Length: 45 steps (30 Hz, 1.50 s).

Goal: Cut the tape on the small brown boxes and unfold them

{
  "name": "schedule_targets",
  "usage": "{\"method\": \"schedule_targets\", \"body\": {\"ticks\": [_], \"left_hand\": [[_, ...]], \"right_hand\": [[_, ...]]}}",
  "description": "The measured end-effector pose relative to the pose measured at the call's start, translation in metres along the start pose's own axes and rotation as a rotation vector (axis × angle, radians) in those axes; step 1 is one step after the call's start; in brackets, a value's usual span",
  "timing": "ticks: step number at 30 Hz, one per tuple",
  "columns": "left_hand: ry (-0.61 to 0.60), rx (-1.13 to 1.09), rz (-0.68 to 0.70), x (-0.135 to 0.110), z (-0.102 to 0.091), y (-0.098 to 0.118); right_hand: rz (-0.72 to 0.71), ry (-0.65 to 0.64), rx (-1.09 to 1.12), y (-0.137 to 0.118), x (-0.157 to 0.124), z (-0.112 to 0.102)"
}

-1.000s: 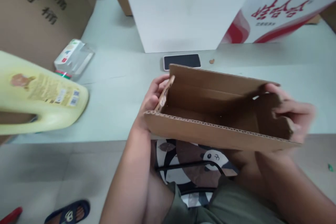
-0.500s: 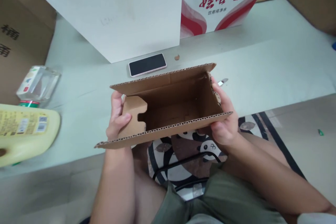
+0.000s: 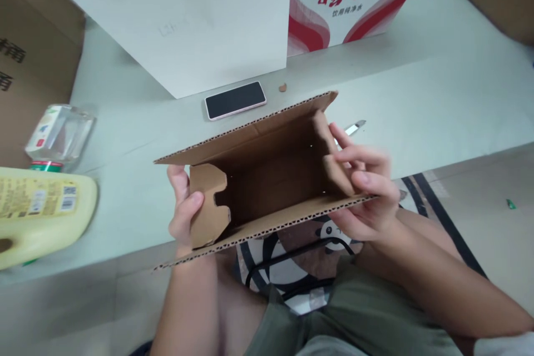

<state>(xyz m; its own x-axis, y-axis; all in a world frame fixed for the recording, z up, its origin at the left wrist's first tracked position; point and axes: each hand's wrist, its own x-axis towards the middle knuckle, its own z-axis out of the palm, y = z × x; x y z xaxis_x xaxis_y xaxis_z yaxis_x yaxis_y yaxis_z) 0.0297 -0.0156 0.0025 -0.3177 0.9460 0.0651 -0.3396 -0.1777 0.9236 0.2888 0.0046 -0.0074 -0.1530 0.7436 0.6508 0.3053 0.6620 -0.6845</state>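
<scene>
Looks forward and steeply down from the wearer's head, over the shorts [image 3: 375, 300] at the bottom edge and into the box [image 3: 271, 178] from above. Sits close to the box, nearly centring it. Faces the table [image 3: 417, 89] askew, showing its front edge climbing rightward; crops the carton [image 3: 208, 22] at the top.

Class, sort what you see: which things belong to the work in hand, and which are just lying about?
Work in hand:
- cardboard box, open-topped
- left hand, thumb on one end flap
- right hand, at the opposite end

Apparently lying about:
- phone
- yellow container
- clear bottle
- white box
- red-and-white carton

Unclear: slim object, partly hidden
</scene>
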Motion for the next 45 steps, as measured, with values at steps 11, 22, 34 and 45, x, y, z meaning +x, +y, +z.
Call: {"method": "schedule_targets", "body": {"ticks": [11, 22, 34, 45], "left_hand": [[-0.04, 0.03, 0.0, 0.003, -0.001, 0.003], [-0.22, 0.001, 0.041, 0.006, -0.012, 0.002], [-0.304, 0.035, 0.083, 0.008, -0.02, -0.002], [-0.252, 0.056, 0.004, 0.005, -0.013, 0.007]], "right_hand": [[0.149, 0.158, 0.096, 0.0, -0.01, 0.02], [0.122, 0.089, 0.001, 0.003, -0.006, 0.014], [0.118, 0.11, 0.04, 0.003, -0.004, 0.013], [0.15, 0.125, 0.046, 0.0, 0.0, 0.013]]}}
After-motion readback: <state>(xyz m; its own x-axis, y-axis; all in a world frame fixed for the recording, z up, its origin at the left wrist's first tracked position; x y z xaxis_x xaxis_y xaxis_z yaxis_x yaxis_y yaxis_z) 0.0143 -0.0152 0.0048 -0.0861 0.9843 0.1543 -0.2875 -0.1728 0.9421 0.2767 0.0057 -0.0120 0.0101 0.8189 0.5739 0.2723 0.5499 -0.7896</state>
